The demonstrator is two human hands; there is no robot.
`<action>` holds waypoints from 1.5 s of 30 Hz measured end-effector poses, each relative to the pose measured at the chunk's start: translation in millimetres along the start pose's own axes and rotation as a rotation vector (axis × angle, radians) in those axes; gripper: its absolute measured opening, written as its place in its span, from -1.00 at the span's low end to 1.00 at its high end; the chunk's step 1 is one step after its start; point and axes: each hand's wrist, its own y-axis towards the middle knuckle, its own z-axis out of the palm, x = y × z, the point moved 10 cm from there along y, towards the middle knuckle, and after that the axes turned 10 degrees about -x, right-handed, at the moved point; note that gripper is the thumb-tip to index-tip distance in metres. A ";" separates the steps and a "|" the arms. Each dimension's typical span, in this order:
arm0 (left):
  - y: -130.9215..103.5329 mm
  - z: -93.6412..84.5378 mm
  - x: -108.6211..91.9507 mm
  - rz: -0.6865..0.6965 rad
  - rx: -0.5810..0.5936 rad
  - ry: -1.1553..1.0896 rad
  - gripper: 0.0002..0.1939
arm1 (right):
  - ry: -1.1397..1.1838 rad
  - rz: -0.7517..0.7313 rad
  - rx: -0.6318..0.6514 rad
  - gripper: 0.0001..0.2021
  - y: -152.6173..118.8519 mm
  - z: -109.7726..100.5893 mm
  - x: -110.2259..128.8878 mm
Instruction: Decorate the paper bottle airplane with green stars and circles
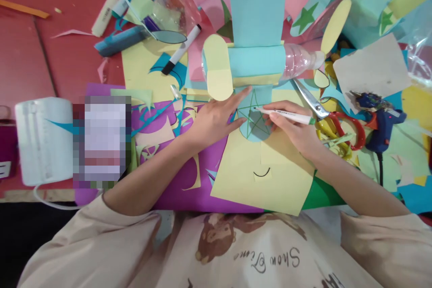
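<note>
Shirt (266, 243) nearest, marker (296, 117) in right grip (299, 131)

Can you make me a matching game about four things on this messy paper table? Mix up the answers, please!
Column 1
1. slim white marker with a green end
2. metal scissors with red plastic handles
3. clear plastic bottle
4. left hand

Column 2
A. partly covered by light blue paper
B. fingers spread, holding no pen
C. held in the right hand
D. beside the dark blue glue gun

Right pairs: 1-C, 2-D, 3-A, 4-B
</note>
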 end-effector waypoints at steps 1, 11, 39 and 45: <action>-0.3 0.5 0.8 -0.004 0.003 0.004 -0.37 | 0.011 0.014 0.002 -0.85 2.2 -0.7 0.6; -2.7 2.4 4.9 -0.046 0.029 0.051 -0.36 | 0.011 0.020 0.097 -0.89 -3.9 14.2 -6.7; -4.4 1.1 3.4 -0.070 0.057 0.070 -0.35 | -0.120 -0.059 0.212 -0.89 -10.8 24.5 2.9; -3.6 1.1 4.2 -0.073 0.056 0.061 -0.35 | -0.192 -0.094 0.255 -0.89 -13.3 28.1 8.3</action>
